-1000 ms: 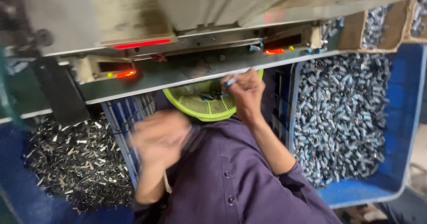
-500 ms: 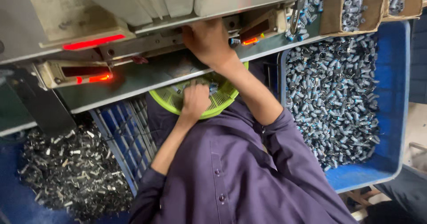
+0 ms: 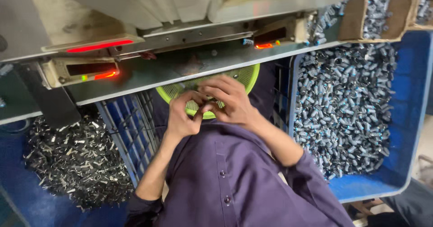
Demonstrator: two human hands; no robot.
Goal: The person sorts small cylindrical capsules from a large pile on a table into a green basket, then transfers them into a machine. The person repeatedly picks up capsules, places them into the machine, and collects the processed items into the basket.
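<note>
Both hands, left hand (image 3: 182,116) and right hand (image 3: 228,103), pinch together over the round lime-green perforated plastic basket (image 3: 246,76); anything held is hidden. Basket looks light, stiff, best gripped by its rim.

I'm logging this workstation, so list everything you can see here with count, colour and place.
Basket: one, lime green mesh, centre, under the hands.
Machine: one, grey metal, across the top, red lights glowing.
Crate: one, blue, right, holding many small silver and blue parts.
Cardboard box: one, brown, top right, with similar parts.
Metal clips: a heap, silver, lower left on blue.
Grid crate: one, blue, left of centre.
Shirt: one, purple, bottom centre.
Left hand: over the basket, fingers meeting the other hand's.
Right hand: over the basket.
</note>
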